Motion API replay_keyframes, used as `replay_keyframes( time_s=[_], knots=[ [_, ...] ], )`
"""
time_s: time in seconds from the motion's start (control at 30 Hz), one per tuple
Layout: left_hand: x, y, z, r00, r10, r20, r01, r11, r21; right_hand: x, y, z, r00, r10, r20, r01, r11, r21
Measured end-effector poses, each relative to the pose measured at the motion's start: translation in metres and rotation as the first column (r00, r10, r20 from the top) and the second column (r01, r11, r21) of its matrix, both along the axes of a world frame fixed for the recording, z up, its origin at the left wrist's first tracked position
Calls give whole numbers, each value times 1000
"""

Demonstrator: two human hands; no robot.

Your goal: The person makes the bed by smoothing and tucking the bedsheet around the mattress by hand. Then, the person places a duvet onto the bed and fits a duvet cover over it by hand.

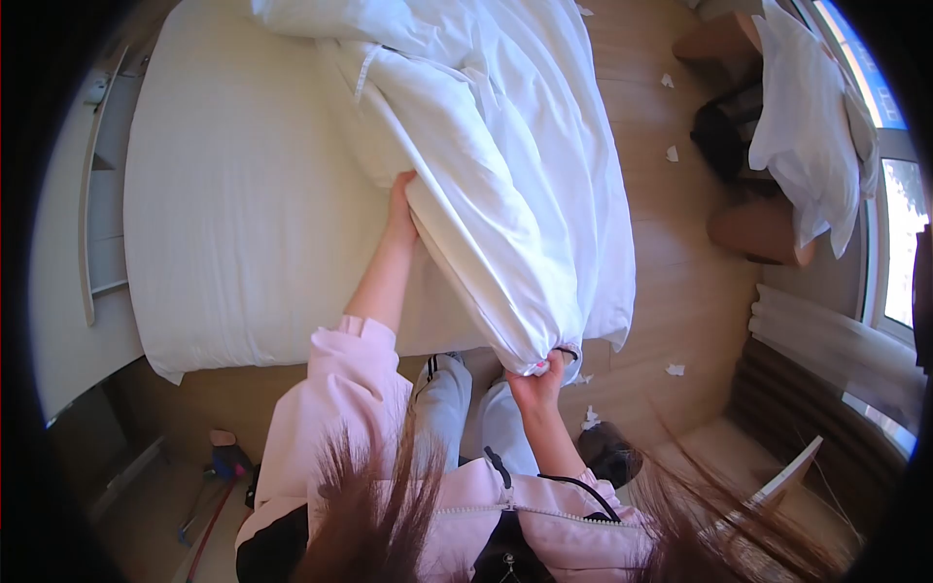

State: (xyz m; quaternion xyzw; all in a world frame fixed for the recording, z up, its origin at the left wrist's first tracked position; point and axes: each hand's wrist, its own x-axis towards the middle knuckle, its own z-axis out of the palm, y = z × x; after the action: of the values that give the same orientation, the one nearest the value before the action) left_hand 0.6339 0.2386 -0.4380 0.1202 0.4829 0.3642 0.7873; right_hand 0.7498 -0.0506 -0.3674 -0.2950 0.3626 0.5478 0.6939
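A white duvet (496, 185) lies bunched over the right part of a bed with a white sheet (224, 194). My left hand (401, 199) is at the duvet's left edge, with its fingers mostly hidden under the fabric. Near the foot of the bed, my right hand (539, 381) is closed round a gathered corner of the duvet. The fabric stretches between both hands in long folds. A thin white tie (365, 73) lies on the duvet farther up.
White pillows (802, 126) rest on brown chairs (758, 231) by the window at right. Scraps of white paper (674, 370) dot the wooden floor (661, 301). A shelf unit (105, 214) stands left of the bed. A dark round object (608, 455) is near my right forearm.
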Motion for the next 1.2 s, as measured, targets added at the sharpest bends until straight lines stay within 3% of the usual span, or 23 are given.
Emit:
replay_keyframes(
  time_s=[0.1, 0.2, 0.3, 0.37, 0.5, 0.57, 0.63, 0.73, 0.8, 0.87, 0.97, 1.03, 1.1, 1.2],
  knots=[
    [1, 33, -6, 1000, 2, 7, -3, 999, 49, 0, 3, 14, 999, -36, 10, 35, 999, 22],
    [17, 44, 1, 987, 88, 131, -93, 995, 28, 0, 18, 41, 998, -48, 45, 46, 999, 25],
    [35, 43, 9, 982, 133, 131, -150, 979, 137, 6, 14, 39, 996, -77, 44, 77, 997, 1],
    [40, 41, 27, 992, 125, 8, -120, 933, 339, 10, 12, 39, 990, -116, 81, 123, 988, -91],
    [8, 80, -5, 987, 149, 59, -160, 945, 286, 15, 7, 42, 949, -31, 312, 71, 990, -120],
    [-17, 97, -4, 989, 147, -18, -142, 979, 147, 19, 1, 37, 909, 3, 417, 79, 980, -181],
    [-39, 107, 11, 971, 182, -158, -144, 963, 226, 23, -4, 34, 860, 41, 508, 93, 968, -235],
    [-85, 106, 47, 954, 269, -135, -198, 898, 394, 25, -6, 41, 788, 206, 579, 25, 931, -365],
    [-99, 94, 89, 952, 280, -126, -197, 872, 449, 27, -6, 37, 775, 218, 593, 35, 923, -384],
    [-109, 73, 132, 866, 385, -320, -182, 838, 514, 27, -5, 37, 760, 235, 607, 40, 914, -403],
    [-115, 29, 171, 799, 483, -359, -194, 771, 606, 34, -6, 36, 760, 169, 627, 67, 940, -334],
    [-123, -5, 175, 783, 521, -338, -233, 751, 618, 43, -15, 24, 704, 143, 696, 149, 928, -341],
    [-135, -42, 168, 780, 549, -300, -311, 756, 575, 47, -17, 30, 706, 167, 688, 119, 930, -348],
    [-137, -99, 146, 781, 559, -277, -404, 791, 459, 69, -30, 15, 741, 65, 669, 154, 952, -263]
  ],
)
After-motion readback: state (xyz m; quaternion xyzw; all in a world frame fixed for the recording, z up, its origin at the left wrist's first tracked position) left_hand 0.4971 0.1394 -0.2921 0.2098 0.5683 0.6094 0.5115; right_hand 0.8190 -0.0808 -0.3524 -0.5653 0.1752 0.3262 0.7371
